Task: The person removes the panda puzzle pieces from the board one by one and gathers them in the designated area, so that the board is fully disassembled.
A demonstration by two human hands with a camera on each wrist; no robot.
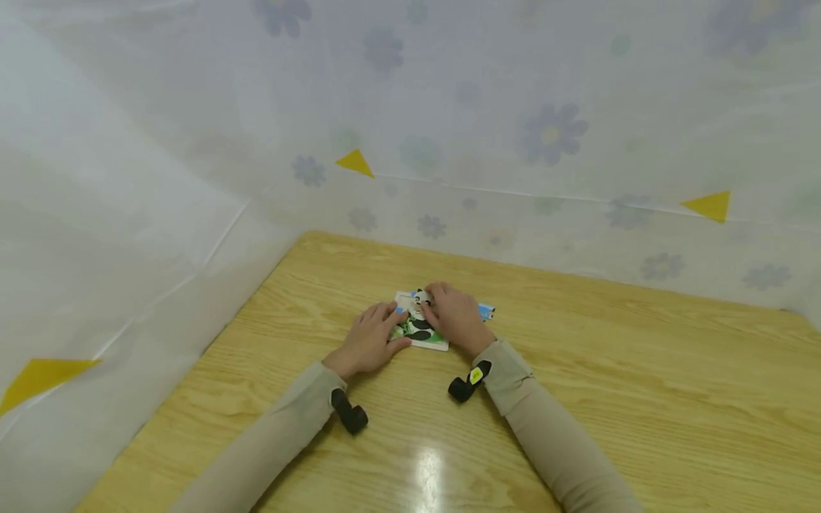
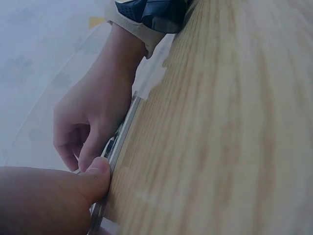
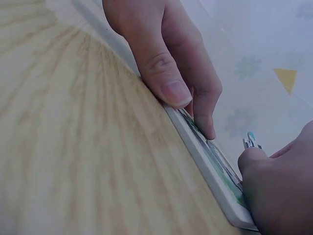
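Down on the wooden table [image 1: 577, 399], both hands work over a small panda jigsaw board [image 1: 428, 340], a flat white-edged tray with a black-and-white panda on a green ground. It lies directly beneath the fingers of both hands, flat on the wood. The left hand [image 1: 370, 340] rests at the board's left edge; its fingers [image 1: 389, 311] reach out fairly straight across the picture, while its thumb presses against the near edge, as the right wrist view shows, with the thumb pad set on the white rim [image 3: 205, 161] and the forefinger tip just past it on the printed face. The right hand [image 1: 454, 317] covers the right half of the board, its fingers [image 1: 431, 303] curled down with their tips gathered over the panda's head; whether they pinch a loose piece cannot be told, since the tips hide whatever lies under them. In the left wrist view the right hand's fingers [image 2: 73, 147] bend inward above the board's thin edge [image 2: 122, 132], with the left thumb [image 2: 98, 174] pushing against that same edge just below them. Beyond the right hand's knuckles, a blue scrap [image 1: 486, 311] peeks out on the table, touching or nearly touching the board's far corner. Both forearms wear beige sleeves [image 1: 545, 420] with black wrist-mounted cameras [image 1: 470, 381]. A white plastic sheet [image 1: 513, 107] printed with pale flowers and yellow triangles [image 1: 355, 163] hangs behind and to the left of the fingers.
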